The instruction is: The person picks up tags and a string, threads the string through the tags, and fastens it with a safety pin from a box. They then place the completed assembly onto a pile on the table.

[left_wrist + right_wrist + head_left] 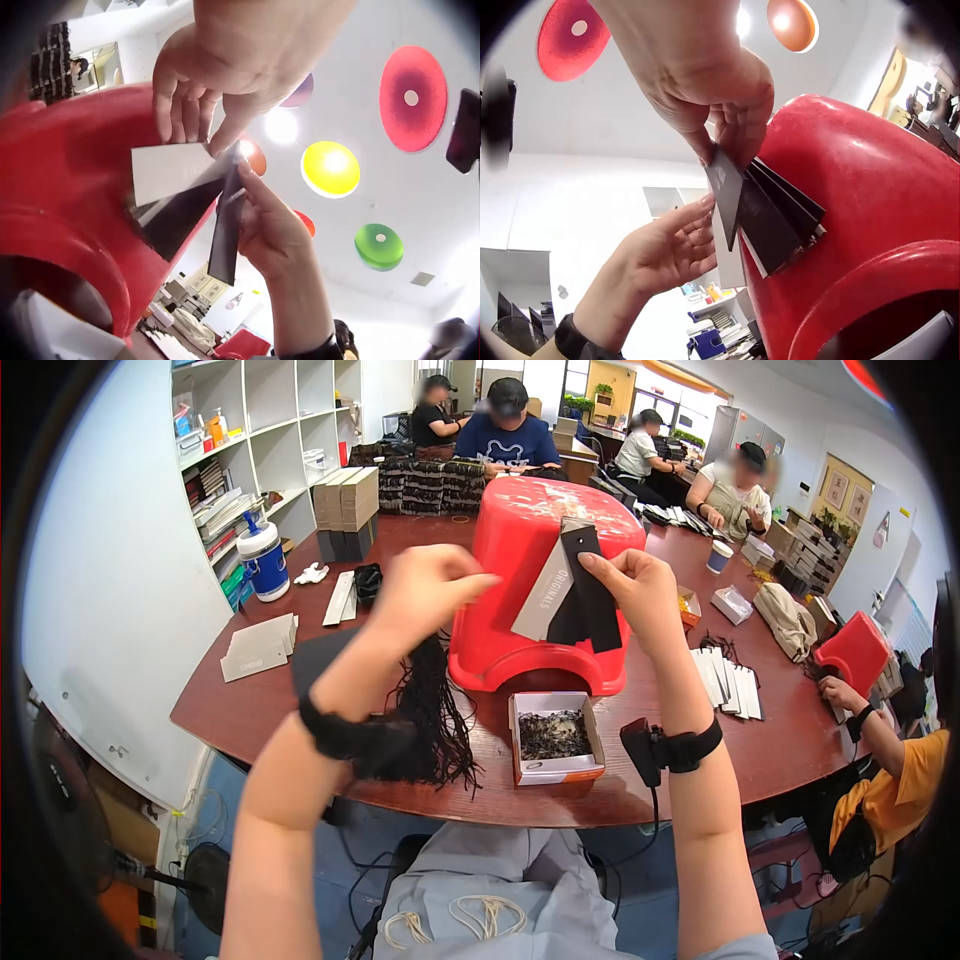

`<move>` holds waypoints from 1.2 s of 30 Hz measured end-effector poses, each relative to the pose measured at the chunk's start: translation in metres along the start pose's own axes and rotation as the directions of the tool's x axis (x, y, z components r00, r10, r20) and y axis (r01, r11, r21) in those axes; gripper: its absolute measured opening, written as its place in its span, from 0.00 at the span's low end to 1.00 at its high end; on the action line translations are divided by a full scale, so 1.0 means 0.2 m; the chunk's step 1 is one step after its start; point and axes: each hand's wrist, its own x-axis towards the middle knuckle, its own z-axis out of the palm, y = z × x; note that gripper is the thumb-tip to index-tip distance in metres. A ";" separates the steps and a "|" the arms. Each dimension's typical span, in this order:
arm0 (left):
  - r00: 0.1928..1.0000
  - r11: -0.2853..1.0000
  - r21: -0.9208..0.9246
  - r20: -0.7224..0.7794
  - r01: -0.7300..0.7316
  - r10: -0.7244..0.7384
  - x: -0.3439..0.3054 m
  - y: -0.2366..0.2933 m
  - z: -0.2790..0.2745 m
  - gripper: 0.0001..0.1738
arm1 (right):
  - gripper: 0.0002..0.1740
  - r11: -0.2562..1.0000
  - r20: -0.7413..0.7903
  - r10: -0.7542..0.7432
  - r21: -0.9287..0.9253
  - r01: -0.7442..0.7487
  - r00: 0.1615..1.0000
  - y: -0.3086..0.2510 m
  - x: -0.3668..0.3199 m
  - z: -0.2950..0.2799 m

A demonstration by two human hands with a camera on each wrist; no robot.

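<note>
Against the front wall of a red plastic stool point(495, 630), which stands on the table point(790, 730), a black card point(598, 600) overlaps a pale card point(543, 600) that bears the word ORIGINALS. Further dark cards point(772, 232) are seen in the right wrist view, spread like a fan beside the stool's wall. The right hand point(640, 585) has its thumb and fingers closed together on the upper end of the black card, in a pinch. To the other side of the cards is the left hand point(430, 585), blurred in the head view; its fingers are loosely bent, its thumb reaches toward the cards, and it has hold of nothing. Whether this thumb touches a card's edge, I cannot tell.

Just before the stool is a small open box point(560, 772) with dark bits inside, and to its left lies a bundle of black cords point(435, 710). Pale strips point(728, 685) are laid at the right, and a stack of pale cards point(258, 650) at the left. Farther away, a blue and white jug point(265, 565) and a paper cup point(719, 556) stand upright on the table.
</note>
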 end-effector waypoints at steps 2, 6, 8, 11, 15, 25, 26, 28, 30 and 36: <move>0.999 0.941 0.337 -0.047 0.026 -0.011 -0.07 -0.12 -0.24 0.11 | 0.20 1.000 0.021 0.007 -0.002 -0.007 1.000 0.02 0.00 -0.02; 0.992 0.253 0.959 -0.120 0.123 -0.028 -0.29 -0.58 -0.74 0.07 | 0.24 0.999 0.064 -0.017 0.034 0.015 0.998 0.04 0.00 -0.02; 0.981 -0.004 0.998 -0.063 0.063 -0.185 -0.45 -0.80 -0.90 0.08 | 0.24 0.998 0.072 -0.011 0.063 0.006 0.997 0.06 0.00 -0.01; 0.842 -0.024 0.996 -0.086 0.086 -0.532 -0.56 -0.84 -0.92 0.06 | 0.24 0.996 0.086 -0.009 0.092 0.002 0.996 0.06 0.00 0.00; 0.939 -0.040 0.980 -0.200 0.197 -0.280 -0.62 -1.04 -0.92 0.07 | 0.23 0.996 0.089 -0.006 0.094 -0.002 0.996 0.07 0.00 0.00; 0.875 -0.340 0.933 -0.068 -0.114 -0.479 -0.61 -0.88 -0.82 0.08 | 0.21 0.982 0.122 0.006 0.184 -0.028 0.993 0.07 0.01 0.01; 0.904 -0.277 0.956 -0.031 -0.098 -0.427 -0.60 -0.89 -0.83 0.08 | 0.21 0.983 0.130 0.011 0.180 -0.034 0.991 0.07 0.01 0.01; 0.927 -0.218 0.972 -0.004 -0.085 -0.376 -0.59 -0.88 -0.87 0.08 | 0.20 0.979 0.141 0.017 0.198 -0.045 0.990 0.06 0.01 0.01; 0.942 -0.119 0.985 0.076 -0.121 -0.326 -0.57 -0.84 -0.91 0.07 | 0.20 0.980 0.146 0.027 0.192 -0.055 0.989 0.06 0.00 0.00; 0.910 -0.019 0.980 0.176 -0.198 -0.375 -0.46 -0.70 -1.06 0.03 | 0.19 0.980 0.163 0.014 0.195 -0.047 0.987 0.05 0.00 -0.01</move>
